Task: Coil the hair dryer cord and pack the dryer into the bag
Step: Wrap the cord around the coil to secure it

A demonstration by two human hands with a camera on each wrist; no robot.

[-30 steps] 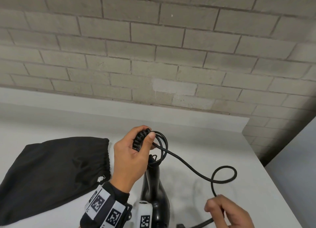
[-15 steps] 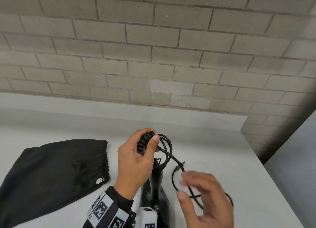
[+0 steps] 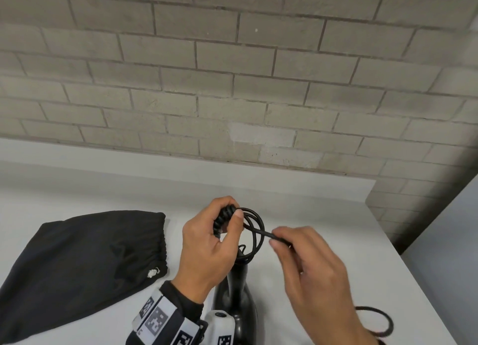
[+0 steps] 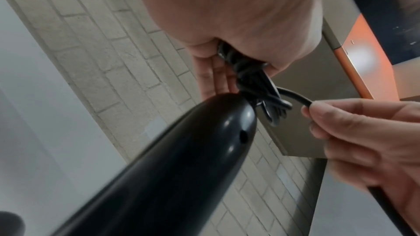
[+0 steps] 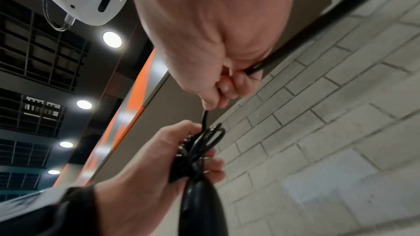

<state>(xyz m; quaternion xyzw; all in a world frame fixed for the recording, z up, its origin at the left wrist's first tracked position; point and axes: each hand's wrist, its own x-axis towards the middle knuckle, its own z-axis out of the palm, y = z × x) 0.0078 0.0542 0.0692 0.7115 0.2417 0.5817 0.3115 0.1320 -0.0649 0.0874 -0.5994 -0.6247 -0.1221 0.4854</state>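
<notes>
Against a brick wall, on the white worktop [image 3: 310, 215], the left hand [image 3: 207, 246] grips the coiled cord [image 3: 254, 230] above the dryer [image 3: 236, 295], the right hand [image 3: 310, 272] pinches the loose run just right of it, and the bag [image 3: 77, 262] lies left.

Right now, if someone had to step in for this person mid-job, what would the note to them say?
Left hand: grips the coiled loops of the cord at the end of the hair dryer handle.
Right hand: fingers pinch the loose cord just right of the coil, bringing it to the loops.
Bag: lies on the white table to the left, not yet holding anything that can be seen.
Done: several loops wound.
Left: a slack loop of cord lies on the table at the near right edge; wind it in, then put the dryer into the bag.
</notes>
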